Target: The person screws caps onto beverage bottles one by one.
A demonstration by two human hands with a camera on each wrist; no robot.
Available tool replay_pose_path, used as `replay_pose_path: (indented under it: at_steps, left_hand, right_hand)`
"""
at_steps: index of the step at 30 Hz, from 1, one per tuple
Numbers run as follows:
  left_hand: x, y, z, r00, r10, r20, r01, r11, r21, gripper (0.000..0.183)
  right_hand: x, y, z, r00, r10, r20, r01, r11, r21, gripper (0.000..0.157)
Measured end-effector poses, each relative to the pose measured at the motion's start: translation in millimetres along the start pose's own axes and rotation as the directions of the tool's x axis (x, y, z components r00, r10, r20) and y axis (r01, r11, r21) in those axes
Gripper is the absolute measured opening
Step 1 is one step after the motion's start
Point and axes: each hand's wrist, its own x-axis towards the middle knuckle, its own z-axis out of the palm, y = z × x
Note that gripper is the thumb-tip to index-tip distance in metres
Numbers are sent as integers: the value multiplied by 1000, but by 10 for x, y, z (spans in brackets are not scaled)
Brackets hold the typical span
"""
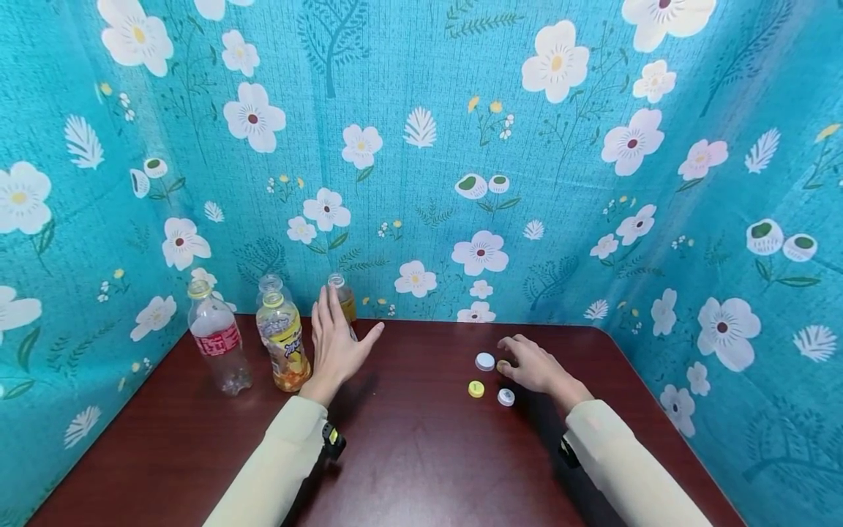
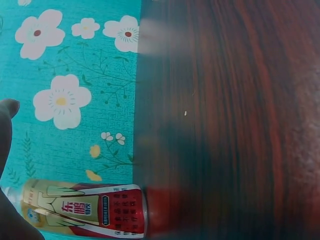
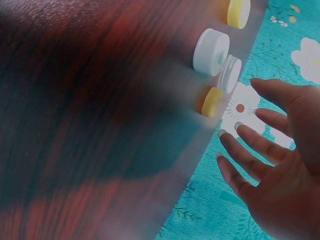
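My left hand [image 1: 339, 344] is raised with fingers straight and thumb spread, holding nothing. Partly hidden behind it stands a bottle [image 1: 347, 304], whose red-and-gold label shows in the left wrist view on a bottle [image 2: 85, 210]. Left of that hand are a yellow-labelled bottle [image 1: 287, 351], a clear bottle [image 1: 271, 284] mostly hidden behind it, and a clear bottle with a red label [image 1: 220, 344]. None of their mouths wears a cap. My right hand [image 1: 536, 366] hovers with loosely bent, separated fingers beside a yellow cap [image 1: 503, 367]; the right wrist view shows nothing in its grasp.
Near the right hand lie a larger white cap [image 1: 484, 361], another yellow cap [image 1: 476, 389] and a smaller white cap [image 1: 506, 397]. They rest on a dark red-brown wooden table [image 1: 408, 454]. A blue flowered cloth [image 1: 421, 205] surrounds the table at the back and sides.
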Motion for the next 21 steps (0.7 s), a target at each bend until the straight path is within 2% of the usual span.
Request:
replay_pose_path:
  at_steps: [4, 13, 21]
  left_hand:
    - [48, -42, 39, 999, -53, 6, 53, 998, -36, 121]
    - [151, -117, 99, 993, -114, -7, 113, 990, -81, 119]
    - [270, -162, 136, 977, -212, -30, 203, 961, -186, 109]
  right_hand:
    - [2, 12, 22, 1000, 17, 12, -18, 1000, 9, 42]
    - [-43, 11, 22, 999, 50, 22, -50, 998, 25, 43]
    - [-86, 22, 10, 999, 37, 25, -37, 999, 17, 41]
